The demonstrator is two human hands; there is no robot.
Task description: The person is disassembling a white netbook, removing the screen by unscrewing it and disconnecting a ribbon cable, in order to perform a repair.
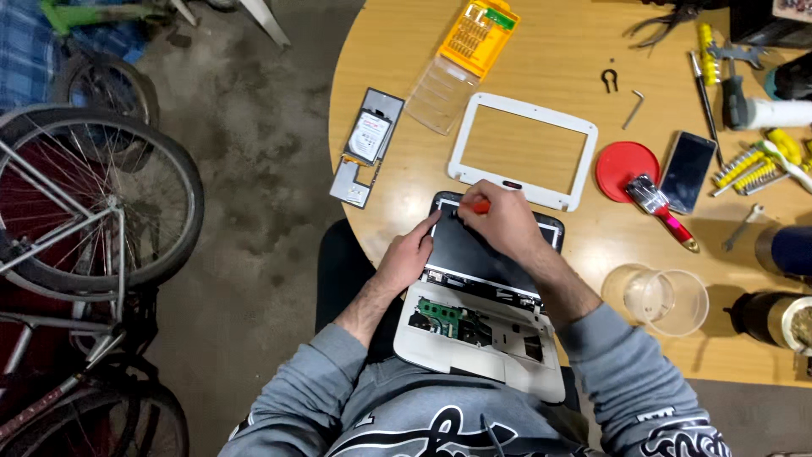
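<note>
My right hand (505, 218) was closed around a small orange-handled screwdriver (480, 206), its tip set at the upper left corner of the dark screen panel (469, 250) of a small white laptop (482, 326). My left hand (412, 251) was loosely curled, holding nothing, its forefinger stretched out to touch the left edge of that same panel.

The laptop lay at the near edge of the round pale wooden table (406, 51), its base hanging over onto my lap, the cover off and a green circuit board (441, 314) showing.

Just beyond my right hand: a white rectangular plastic screen bezel (582, 161), lying flat and touching the top of the panel.

Left of the bezel: a silver hard drive in a grey metal bracket (369, 140).

Farther back: a clear plastic case lid (438, 95), hinged open from a yellow-orange screwdriver bit case (477, 35).

Right of the bezel: a flat red round lid (616, 162), a small paintbrush with a red handle (664, 210) lying partly over it, and a black smartphone (687, 171) just beside.

Near my right forearm: a clear plastic cup (668, 298) tipped on its side.

Far right: a yellow bit set (748, 169), a small spanner (743, 227), a hex key (633, 108) and pliers (664, 24).

On the concrete floor (254, 186) to my left: bicycle wheels (93, 203), well apart from the table.
</note>
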